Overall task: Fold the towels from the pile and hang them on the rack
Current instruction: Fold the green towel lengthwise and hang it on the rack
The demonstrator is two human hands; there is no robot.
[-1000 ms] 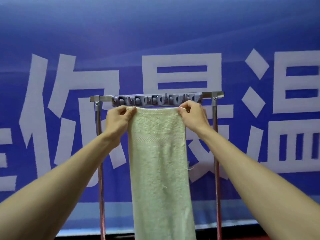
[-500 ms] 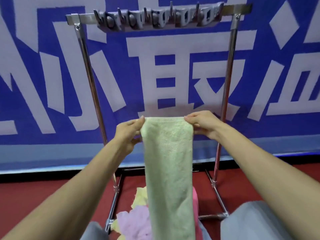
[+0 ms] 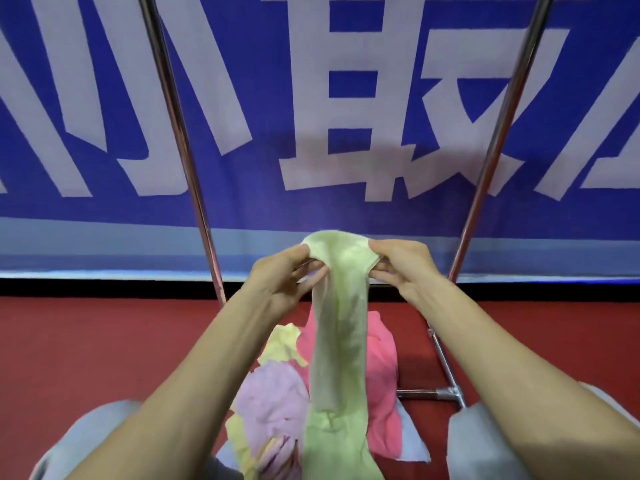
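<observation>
Now left hand (image 3: 280, 282) and right hand (image 3: 405, 265) pinch the green towel (image 3: 341, 341) by its top edge between them; it hangs limp over the pile (image 3: 381, 355) below. Likely soft, light, floppy: grip top corners.

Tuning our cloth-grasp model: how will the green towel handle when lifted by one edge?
Probably very floppy: the green towel hangs limp and bunched into a narrow strip below the left hand and right hand. Likely light, since fingertip pinches hold it up. Its lower end drapes over the towel pile, so it may drag neighbours along.
</observation>
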